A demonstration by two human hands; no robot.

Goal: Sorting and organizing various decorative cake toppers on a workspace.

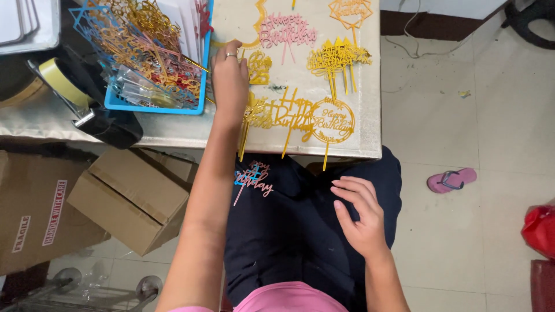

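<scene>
Gold cake toppers (324, 118) are laid flat across the table (370, 86), stems toward the near edge, presumably so each is kept separate. The left hand (229, 81) is rested on them beside the blue basket (156, 107), its grip hidden. The right hand (361, 216) is held open and empty over the lap, near a pink topper (254, 179).
</scene>
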